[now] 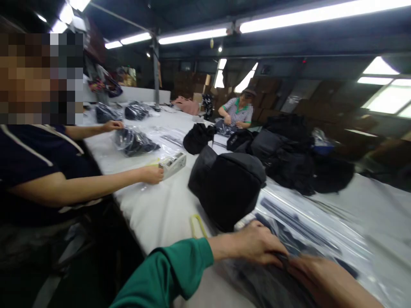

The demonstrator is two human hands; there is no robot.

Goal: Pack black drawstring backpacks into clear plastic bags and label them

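Observation:
My left hand (258, 244), at the end of a green sleeve, is closed on the edge of a clear plastic bag (266, 282) with something dark inside. My right hand (313, 269) meets it from the right at the same edge. It is blurred, but its fingers look pinched on the bag. Just beyond my hands lie flat clear plastic bags (311, 220) with dark printed stripes. A black fabric bag (229, 188) stands behind my left hand. Near my left wrist lies a yellow loop (198, 226).
To the left, a co-worker's hand (152, 174) is on a tape dispenser (173, 164), beside a plastic-wrapped dark bag (135, 141). More black bags (282, 154) are piled at the right. Across the white table (154, 214), another person (239, 111) handles a dark item.

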